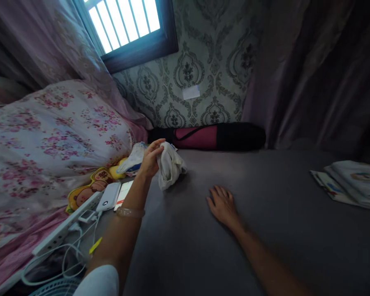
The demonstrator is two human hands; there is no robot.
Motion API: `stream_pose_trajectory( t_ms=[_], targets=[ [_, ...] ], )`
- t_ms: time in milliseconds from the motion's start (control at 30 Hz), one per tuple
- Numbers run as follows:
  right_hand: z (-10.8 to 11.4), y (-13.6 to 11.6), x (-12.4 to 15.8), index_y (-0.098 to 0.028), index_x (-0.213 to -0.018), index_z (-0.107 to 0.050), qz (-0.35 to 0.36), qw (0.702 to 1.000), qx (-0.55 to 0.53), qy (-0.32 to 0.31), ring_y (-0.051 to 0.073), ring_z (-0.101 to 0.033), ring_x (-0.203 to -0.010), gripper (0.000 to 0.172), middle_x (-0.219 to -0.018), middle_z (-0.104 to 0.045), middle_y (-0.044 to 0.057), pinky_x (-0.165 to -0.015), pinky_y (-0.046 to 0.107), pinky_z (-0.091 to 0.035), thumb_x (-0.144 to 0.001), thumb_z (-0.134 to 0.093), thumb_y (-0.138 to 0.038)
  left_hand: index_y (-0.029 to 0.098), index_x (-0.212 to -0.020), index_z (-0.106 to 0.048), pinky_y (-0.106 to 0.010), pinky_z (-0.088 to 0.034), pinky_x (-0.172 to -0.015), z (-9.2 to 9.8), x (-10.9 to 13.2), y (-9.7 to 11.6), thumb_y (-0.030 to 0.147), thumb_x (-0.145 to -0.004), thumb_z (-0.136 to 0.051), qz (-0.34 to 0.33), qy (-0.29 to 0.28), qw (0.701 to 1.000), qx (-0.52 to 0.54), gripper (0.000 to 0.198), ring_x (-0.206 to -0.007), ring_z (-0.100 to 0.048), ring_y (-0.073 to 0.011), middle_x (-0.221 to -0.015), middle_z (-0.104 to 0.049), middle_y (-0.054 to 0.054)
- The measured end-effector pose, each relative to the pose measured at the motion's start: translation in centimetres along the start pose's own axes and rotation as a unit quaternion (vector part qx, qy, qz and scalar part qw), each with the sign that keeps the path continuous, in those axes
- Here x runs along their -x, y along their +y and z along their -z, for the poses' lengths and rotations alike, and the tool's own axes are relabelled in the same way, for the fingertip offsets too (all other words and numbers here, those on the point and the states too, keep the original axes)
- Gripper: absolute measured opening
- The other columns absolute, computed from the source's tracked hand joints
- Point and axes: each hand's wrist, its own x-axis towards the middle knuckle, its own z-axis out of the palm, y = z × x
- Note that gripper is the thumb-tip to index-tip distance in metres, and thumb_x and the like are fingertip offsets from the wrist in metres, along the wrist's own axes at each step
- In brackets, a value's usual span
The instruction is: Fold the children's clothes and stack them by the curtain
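My left hand point(151, 159) is closed on a crumpled whitish cloth point(169, 166), lifted over the far left part of the grey surface point(185, 238). A translucent bangle circles my left wrist. My right hand point(223, 205) lies palm down on the grey surface with its fingers apart and holds nothing. At the right edge rests a stack of folded light cloths point(354, 183). Behind my left hand is another whitish and blue cloth or bag point(134, 158).
A long black and dark red bag point(195, 137) lies along the patterned wall. On the left are a power strip point(68, 224) with white cables, a white device point(109, 196), a lit phone point(123, 193), yellow cartoon cushions point(84, 195) and a floral cover point(55, 135).
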Motion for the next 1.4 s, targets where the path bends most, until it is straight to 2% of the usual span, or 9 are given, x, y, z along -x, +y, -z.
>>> stream_pose_trajectory(
  t_ms=[133,233,400,500,733,867,1033,1267,1400],
  targets=[
    [0.1,0.4,-0.2,-0.019,-0.126,-0.058,-0.011,0.998,-0.054,0.01,0.028,-0.048,-0.127,0.039,-0.133,-0.057,0.012,-0.106,0.048,-0.031,-0.094,-0.038,-0.029,0.028,-0.102,-0.065,-0.03,-0.046,-0.066,-2.8,1.8,-0.1,0.025,-0.073,-0.065,0.065,-0.031,0.997,0.014,0.03,-0.072,-0.058,-0.0147,-0.088,-0.066,0.0],
    [0.8,0.9,-1.1,-0.021,-0.126,-0.057,-0.032,0.987,-0.157,0.024,0.024,-0.053,-0.123,0.04,-0.13,-0.059,0.011,-0.103,0.043,-0.038,-0.093,-0.036,-0.027,0.028,-0.103,-0.067,-0.028,-0.047,-0.065,-4.8,3.5,-0.1,0.027,-0.072,-0.069,0.092,-0.093,0.991,0.007,0.032,-0.075,-0.06,-0.0157,-0.094,-0.067,-0.001],
    [4.5,1.2,-3.1,-0.023,-0.125,-0.057,-0.03,0.946,-0.32,0.048,0.021,-0.059,-0.114,0.04,-0.122,-0.064,0.01,-0.094,0.036,-0.047,-0.095,-0.032,-0.031,0.021,-0.115,-0.064,-0.026,-0.048,-0.075,-7.9,6.3,-0.6,0.029,-0.07,-0.075,0.106,-0.249,0.957,-0.107,0.047,-0.092,-0.062,-0.0187,-0.103,-0.068,-0.004],
    [7.2,0.8,-3.6,-0.024,-0.124,-0.057,-0.029,0.928,-0.366,0.067,0.021,-0.06,-0.113,0.038,-0.121,-0.065,0.009,-0.096,0.036,-0.047,-0.095,-0.034,-0.033,0.019,-0.113,-0.065,-0.028,-0.048,-0.081,-9.4,7.2,-1.2,0.025,-0.073,-0.071,0.113,-0.308,0.937,-0.12,0.042,-0.098,-0.061,-0.0202,-0.108,-0.068,-0.007],
    [11.2,0.5,-3.4,-0.026,-0.13,-0.054,0.002,0.846,-0.533,-0.029,0.025,-0.053,-0.122,0.046,-0.133,-0.057,0.005,-0.101,0.042,-0.044,-0.084,-0.055,-0.029,0.018,-0.104,-0.07,-0.027,-0.046,-0.084,-11.5,8.0,-0.9,0.016,-0.073,-0.068,0.14,-0.401,0.905,0.014,0.031,-0.099,-0.062,-0.0185,-0.104,-0.069,-0.006],
    [11.3,0.6,-3.0,-0.026,-0.12,-0.063,0.04,0.79,-0.597,-0.13,0.025,-0.06,-0.112,0.041,-0.12,-0.066,0.003,-0.096,0.038,-0.048,-0.079,-0.066,-0.031,0.015,-0.105,-0.069,-0.027,-0.048,-0.077,-11.8,8.5,-1.3,0.017,-0.069,-0.073,0.172,-0.388,0.902,0.082,0.036,-0.089,-0.065,-0.0189,-0.098,-0.071,-0.009],
    [11.1,0.6,-2.7,-0.022,-0.097,-0.071,0.053,0.808,-0.538,-0.234,0.021,-0.066,-0.087,0.024,-0.09,-0.072,0.002,-0.083,0.036,-0.051,-0.078,-0.067,-0.035,0.017,-0.099,-0.07,-0.027,-0.047,-0.075,-10.7,8.2,-2.8,0.017,-0.065,-0.076,0.197,-0.293,0.933,0.076,0.035,-0.083,-0.065,-0.0171,-0.092,-0.071,-0.004],
    [10.7,0.2,-2.6,-0.019,-0.092,-0.071,0.018,0.805,-0.529,-0.268,0.018,-0.063,-0.085,0.022,-0.089,-0.071,0.001,-0.08,0.031,-0.048,-0.076,-0.056,-0.02,0.016,-0.1,-0.067,-0.027,-0.047,-0.078,-8.9,7.3,-4.4,0.02,-0.064,-0.077,0.216,-0.219,0.951,0.021,0.038,-0.082,-0.062,-0.014,-0.094,-0.068,-0.005],
    [10.6,0.1,-2.8,-0.019,-0.083,-0.071,-0.021,0.832,-0.516,-0.199,0.017,-0.062,-0.077,0.018,-0.08,-0.07,0.0,-0.073,0.029,-0.047,-0.077,-0.054,-0.024,0.014,-0.099,-0.067,-0.028,-0.048,-0.077,-9.0,7.3,-4.7,0.029,-0.067,-0.077,0.218,-0.195,0.956,0.005,0.037,-0.082,-0.061,-0.015,-0.093,-0.067,-0.005]
  ],
)
